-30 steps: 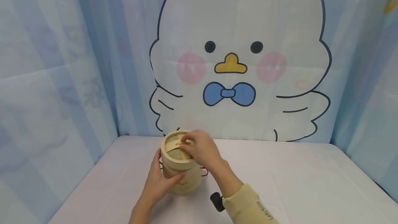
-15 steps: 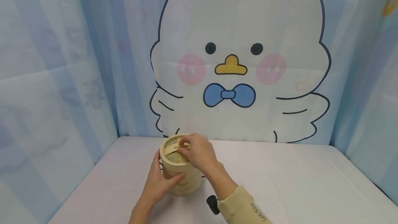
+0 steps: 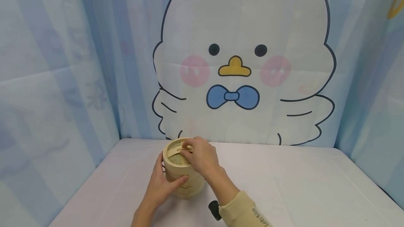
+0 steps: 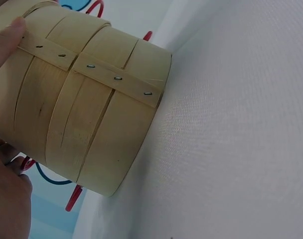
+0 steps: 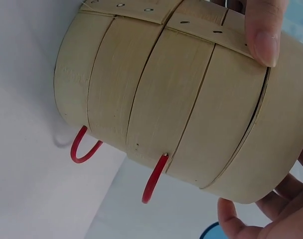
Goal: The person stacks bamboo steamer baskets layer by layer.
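A stacked bamboo steamer (image 3: 188,189) stands on the white table (image 3: 284,185) near the back wall. My left hand (image 3: 162,185) grips its side, with the thumb (image 4: 4,45) lying across the stapled seam. My right hand (image 3: 200,157) rests on top and pinches the small handle of the lid (image 3: 173,153). In the left wrist view the steamer (image 4: 86,114) fills the left half. The right wrist view shows the steamer (image 5: 176,109) close up, the left thumb (image 5: 261,30) on its wall, and right fingers (image 5: 253,219) by its top rim.
Red wire loops (image 5: 154,184) stick out from the steamer's side. A blue curtain with a large cartoon duck (image 3: 243,62) closes the back and both sides. The table's bare white top stretches to the right. A black wrist camera (image 3: 214,210) sits on my right sleeve.
My right hand and the lid have come down a little onto the stack, and the lid now sits more level. The left hand keeps its hold.
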{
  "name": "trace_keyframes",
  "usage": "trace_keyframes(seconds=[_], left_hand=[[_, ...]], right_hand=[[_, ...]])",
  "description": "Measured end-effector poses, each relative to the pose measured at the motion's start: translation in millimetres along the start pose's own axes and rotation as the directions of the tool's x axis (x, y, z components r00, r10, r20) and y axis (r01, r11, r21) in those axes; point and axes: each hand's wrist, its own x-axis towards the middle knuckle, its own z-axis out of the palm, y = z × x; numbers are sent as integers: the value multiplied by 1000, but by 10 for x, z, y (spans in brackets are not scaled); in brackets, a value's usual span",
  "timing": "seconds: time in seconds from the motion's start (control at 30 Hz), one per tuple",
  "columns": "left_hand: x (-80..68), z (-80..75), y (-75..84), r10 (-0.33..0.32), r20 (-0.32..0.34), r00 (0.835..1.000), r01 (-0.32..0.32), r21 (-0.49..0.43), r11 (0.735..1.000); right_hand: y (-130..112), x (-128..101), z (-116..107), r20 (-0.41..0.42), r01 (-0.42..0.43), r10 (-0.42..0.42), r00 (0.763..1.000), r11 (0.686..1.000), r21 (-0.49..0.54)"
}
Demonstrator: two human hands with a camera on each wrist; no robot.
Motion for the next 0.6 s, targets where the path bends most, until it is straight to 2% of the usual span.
trace_keyframes(seconds=[0.47, 0.6], left_hand=[[-7, -5, 14, -21, -2, 1000, 21, 18, 1000], [-9, -4, 18, -6, -2, 1000, 6, 6, 1000]], right_hand=[[-31, -17, 52, -55, -6, 6, 998, 1000, -11], [-33, -29, 59, -60, -10, 9, 998, 1000, -14]])
